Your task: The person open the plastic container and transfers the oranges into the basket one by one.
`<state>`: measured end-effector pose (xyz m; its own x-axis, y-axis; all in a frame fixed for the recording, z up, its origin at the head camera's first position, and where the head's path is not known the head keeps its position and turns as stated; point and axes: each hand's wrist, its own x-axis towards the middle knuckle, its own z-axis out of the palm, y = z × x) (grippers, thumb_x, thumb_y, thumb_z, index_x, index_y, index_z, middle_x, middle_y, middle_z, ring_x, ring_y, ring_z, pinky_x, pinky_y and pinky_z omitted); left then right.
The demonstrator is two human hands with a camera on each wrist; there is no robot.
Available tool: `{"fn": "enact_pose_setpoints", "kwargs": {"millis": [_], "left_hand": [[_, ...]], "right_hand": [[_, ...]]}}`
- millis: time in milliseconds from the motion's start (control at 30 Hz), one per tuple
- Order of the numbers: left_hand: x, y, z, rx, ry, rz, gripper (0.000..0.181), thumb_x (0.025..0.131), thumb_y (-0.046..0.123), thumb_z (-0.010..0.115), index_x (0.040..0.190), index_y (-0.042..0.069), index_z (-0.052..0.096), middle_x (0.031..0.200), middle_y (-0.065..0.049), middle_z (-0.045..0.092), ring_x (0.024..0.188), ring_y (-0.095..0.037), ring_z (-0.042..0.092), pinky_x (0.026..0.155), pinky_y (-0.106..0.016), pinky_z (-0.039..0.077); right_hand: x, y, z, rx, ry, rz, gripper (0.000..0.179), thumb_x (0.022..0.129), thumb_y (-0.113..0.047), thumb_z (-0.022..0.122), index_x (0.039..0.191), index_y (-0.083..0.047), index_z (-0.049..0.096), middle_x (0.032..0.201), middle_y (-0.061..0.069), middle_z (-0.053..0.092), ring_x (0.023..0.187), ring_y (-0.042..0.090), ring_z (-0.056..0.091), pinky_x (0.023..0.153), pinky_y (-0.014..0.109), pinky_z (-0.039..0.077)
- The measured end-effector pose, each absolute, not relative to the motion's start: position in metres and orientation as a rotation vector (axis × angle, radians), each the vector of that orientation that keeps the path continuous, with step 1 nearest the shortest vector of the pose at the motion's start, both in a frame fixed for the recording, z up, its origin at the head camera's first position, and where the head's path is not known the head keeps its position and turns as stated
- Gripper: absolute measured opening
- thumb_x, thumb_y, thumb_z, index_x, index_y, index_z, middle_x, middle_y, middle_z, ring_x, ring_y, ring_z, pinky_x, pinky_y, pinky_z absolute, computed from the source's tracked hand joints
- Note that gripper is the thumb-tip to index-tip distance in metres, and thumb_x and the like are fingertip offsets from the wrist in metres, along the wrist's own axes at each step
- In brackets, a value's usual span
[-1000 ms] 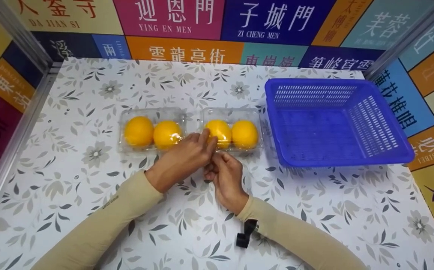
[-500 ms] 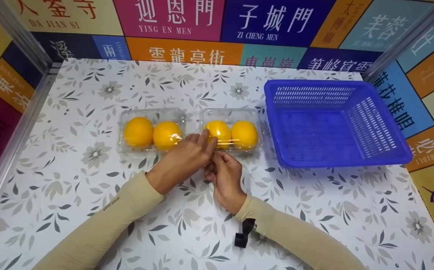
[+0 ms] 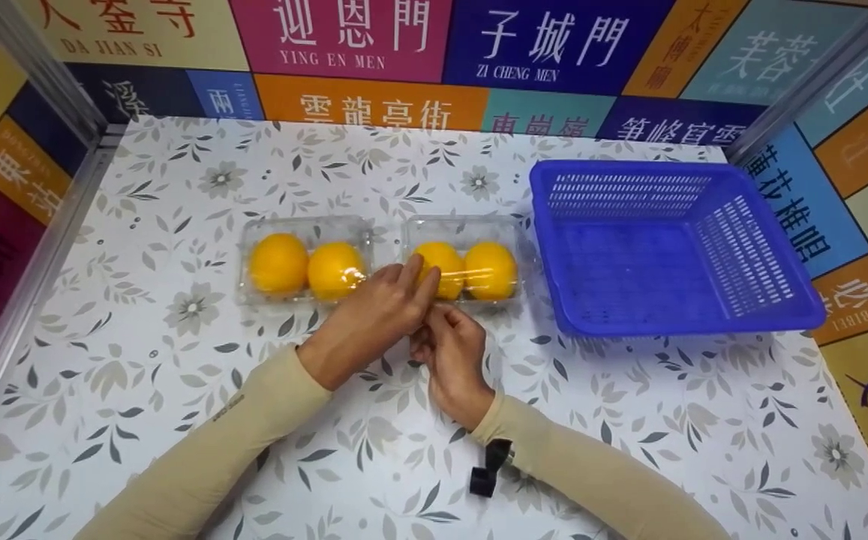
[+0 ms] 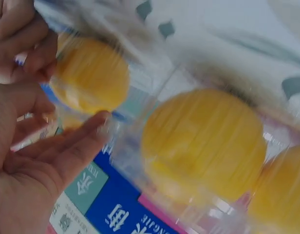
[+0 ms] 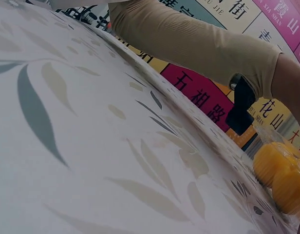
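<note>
Two clear plastic boxes stand side by side on the table in the head view, each showing two round yellow-orange fruits, probably oranges. My left hand (image 3: 388, 304) reaches to the right box (image 3: 471, 225), with straight fingers laid on its lid over the left fruit (image 3: 449, 283). Beside it, my right hand (image 3: 455, 352) has its fingers curled and its thumb tip pinching at that box's front edge; the exact contact is hidden. The left box (image 3: 306, 223) sits behind my left wrist. In the left wrist view, the left hand's fingers (image 4: 74, 148) touch the plastic.
A blue-purple plastic basket (image 3: 621, 324) with slotted sides stands to the right of the boxes. Printed panels (image 3: 358, 37) rise at the back and sides of the flower-patterned table (image 3: 201, 360). A black strap piece (image 3: 485, 480) hangs at my right wrist.
Both hands stay at the right box's front edge. My left fingers have shifted and spread slightly on the lid. The boxes and basket keep their places.
</note>
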<state>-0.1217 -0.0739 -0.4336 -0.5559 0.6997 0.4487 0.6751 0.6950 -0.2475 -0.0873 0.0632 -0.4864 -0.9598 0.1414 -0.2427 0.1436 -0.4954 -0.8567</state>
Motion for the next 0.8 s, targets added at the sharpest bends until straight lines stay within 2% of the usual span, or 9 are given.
{"fn": "enact_pose_setpoints", "kwargs": {"millis": [200,467,667,800], "left_hand": [[-0.129,-0.08,-0.416,-1.04,-2.433,-0.047,0.046,0.102,-0.011,0.068,0.147,-0.01,0.06,0.142,-0.032,0.067,0.107,-0.038,0.077,0.093,-0.042,0.066],[-0.137,-0.079,-0.403,-0.856,-2.501,-0.279,0.045,0.106,-0.009,0.064,0.15,-0.01,0.057,0.146,-0.029,0.066,0.121,-0.042,0.073,0.094,-0.046,0.065],[-0.143,-0.074,-0.402,-0.704,-2.509,-0.597,0.039,0.111,0.002,0.062,0.148,-0.009,0.057,0.145,-0.03,0.066,0.127,-0.043,0.071,0.104,-0.048,0.06],[-0.146,-0.07,-0.405,-0.639,-2.491,-0.78,0.048,0.114,0.01,0.059,0.157,-0.008,0.048,0.156,-0.03,0.058,0.137,-0.043,0.065,0.112,-0.048,0.056]], "right_hand": [[-0.087,0.066,-0.488,0.386,1.553,-2.646,0.015,0.109,-0.005,0.064,0.102,0.005,0.071,0.085,0.01,0.07,0.054,0.016,0.058,0.046,0.023,0.049],[-0.085,0.066,-0.488,0.343,1.56,-2.63,0.016,0.111,-0.005,0.061,0.097,0.0,0.069,0.087,0.01,0.068,0.055,0.016,0.059,0.046,0.022,0.049],[-0.084,0.066,-0.488,0.334,1.571,-2.626,0.016,0.111,-0.004,0.061,0.098,0.001,0.068,0.087,0.01,0.068,0.056,0.016,0.059,0.047,0.022,0.049],[-0.084,0.066,-0.488,0.346,1.566,-2.615,0.016,0.111,-0.005,0.061,0.103,0.006,0.067,0.088,0.01,0.069,0.056,0.016,0.059,0.048,0.022,0.05]]}}
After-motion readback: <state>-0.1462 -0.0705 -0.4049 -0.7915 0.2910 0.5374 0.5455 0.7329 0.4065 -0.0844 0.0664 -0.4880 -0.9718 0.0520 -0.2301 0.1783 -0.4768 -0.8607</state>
